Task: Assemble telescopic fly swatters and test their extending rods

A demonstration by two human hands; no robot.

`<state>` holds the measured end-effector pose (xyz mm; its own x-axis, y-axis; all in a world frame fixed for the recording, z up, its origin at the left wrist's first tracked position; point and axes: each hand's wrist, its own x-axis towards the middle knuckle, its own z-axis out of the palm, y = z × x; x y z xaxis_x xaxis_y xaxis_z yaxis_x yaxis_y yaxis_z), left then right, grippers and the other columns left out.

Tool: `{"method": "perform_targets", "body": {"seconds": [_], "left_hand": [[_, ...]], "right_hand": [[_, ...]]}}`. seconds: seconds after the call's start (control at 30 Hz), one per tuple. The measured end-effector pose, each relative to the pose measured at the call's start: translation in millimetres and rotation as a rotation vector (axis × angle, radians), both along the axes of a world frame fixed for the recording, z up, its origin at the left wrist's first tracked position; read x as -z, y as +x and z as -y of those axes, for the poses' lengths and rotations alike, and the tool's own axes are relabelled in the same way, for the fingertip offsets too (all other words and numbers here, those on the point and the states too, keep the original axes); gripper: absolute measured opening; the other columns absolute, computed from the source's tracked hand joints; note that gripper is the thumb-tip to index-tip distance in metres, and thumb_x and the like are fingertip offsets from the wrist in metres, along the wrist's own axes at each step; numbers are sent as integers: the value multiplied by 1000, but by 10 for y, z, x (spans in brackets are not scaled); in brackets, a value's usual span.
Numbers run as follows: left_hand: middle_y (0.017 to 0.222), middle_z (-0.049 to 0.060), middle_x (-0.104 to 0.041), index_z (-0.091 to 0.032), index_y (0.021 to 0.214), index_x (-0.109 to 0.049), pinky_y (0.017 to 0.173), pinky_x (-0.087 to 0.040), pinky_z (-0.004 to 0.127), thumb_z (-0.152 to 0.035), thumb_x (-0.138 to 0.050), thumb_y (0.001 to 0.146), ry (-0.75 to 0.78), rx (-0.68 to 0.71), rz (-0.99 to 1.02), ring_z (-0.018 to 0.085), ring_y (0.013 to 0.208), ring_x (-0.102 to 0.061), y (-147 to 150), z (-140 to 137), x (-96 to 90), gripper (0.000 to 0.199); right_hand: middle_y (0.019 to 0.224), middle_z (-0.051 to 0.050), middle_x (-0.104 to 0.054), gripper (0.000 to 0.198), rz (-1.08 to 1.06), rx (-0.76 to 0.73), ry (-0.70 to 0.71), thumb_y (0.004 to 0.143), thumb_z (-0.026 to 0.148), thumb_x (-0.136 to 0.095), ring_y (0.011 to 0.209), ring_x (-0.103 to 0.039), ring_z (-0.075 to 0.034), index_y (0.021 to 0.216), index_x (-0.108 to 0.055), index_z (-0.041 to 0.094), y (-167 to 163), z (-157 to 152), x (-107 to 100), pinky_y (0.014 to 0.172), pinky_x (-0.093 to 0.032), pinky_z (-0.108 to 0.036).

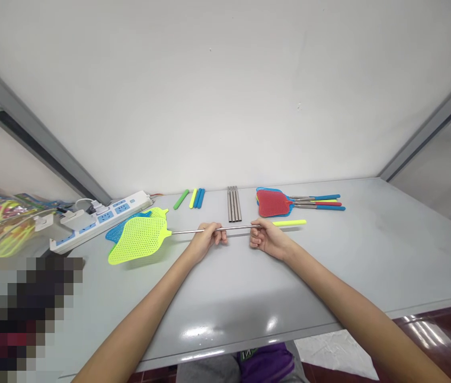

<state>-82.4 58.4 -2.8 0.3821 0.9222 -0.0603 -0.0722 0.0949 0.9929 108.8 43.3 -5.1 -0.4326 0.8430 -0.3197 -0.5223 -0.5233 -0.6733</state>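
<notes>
Both hands grip one fly swatter (139,239) with a yellow-green mesh head, a thin metal rod and a yellow grip. My left hand (206,240) is closed on the middle of the rod. Farther right, my right hand (268,239) is closed on the rod near the yellow grip (291,223). The swatter lies across in front of me, its head to the left and its rod extended. Partly behind that head are a blue swatter head (114,231) and another yellow-green one. Beyond my hands, several metal tubes (234,205) lie side by side.
Loose grips, a green one (181,199), a yellow one (193,198) and two blue ones (199,198), lie along the wall. Several swatters are stacked at right under a red head (273,204). A power strip (101,219) and bagged colourful items (1,223) are at left.
</notes>
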Motion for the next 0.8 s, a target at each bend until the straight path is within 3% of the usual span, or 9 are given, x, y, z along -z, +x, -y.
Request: {"method": "perform_targets", "body": {"seconds": [0.53, 0.8], "left_hand": [[50, 3, -52, -15, 36, -44, 62, -40, 25, -29, -42, 72, -14, -22, 24, 13, 56, -51, 23, -1, 18, 38], [52, 2, -54, -14, 39, -45, 62, -39, 26, -29, -43, 73, -15, -17, 56, 12, 54, -52, 14, -23, 62, 37]], "right_hand": [[48, 4, -39, 20, 6, -3, -17, 66, 25, -52, 41, -30, -7, 52, -41, 17, 14, -5, 15, 47, -29, -26], [41, 5, -30, 25, 10, -35, -20, 69, 26, -50, 41, -28, -8, 48, -40, 17, 11, -15, 18, 46, -28, -25]]}}
